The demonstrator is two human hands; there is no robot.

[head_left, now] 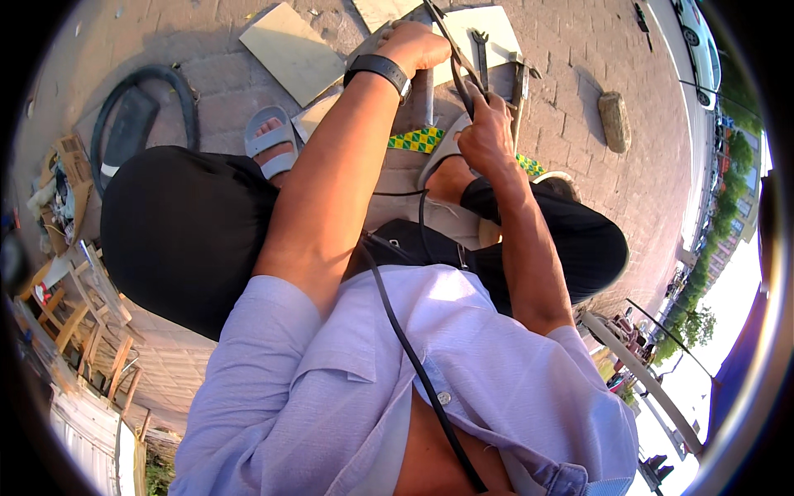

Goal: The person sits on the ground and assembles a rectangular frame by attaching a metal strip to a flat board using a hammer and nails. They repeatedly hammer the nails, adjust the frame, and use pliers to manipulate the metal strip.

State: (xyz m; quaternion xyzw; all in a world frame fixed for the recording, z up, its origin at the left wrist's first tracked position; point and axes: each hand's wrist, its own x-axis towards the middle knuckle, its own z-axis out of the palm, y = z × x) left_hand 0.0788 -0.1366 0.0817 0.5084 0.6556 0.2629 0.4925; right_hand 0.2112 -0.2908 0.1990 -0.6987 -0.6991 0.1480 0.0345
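Right hand (488, 136): clamped on dark long tool (453, 51), possibly shears, near pale board (500, 33). Left hand (413, 45): just beside; grip hidden. Hazard: slackened right grip, tool slipping onto left knuckles.

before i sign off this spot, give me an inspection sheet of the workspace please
surface: brick pavement, pale slabs lying on it
job's things: long dark tool in the right hand; wrench nearby
clutter: black rubber loop, cardboard box and wood scraps at left; rough block at right
hands: right gripping the tool; left hand mostly closed, grip unclear
cables: black cable across the shirt
surroundings: car, trees
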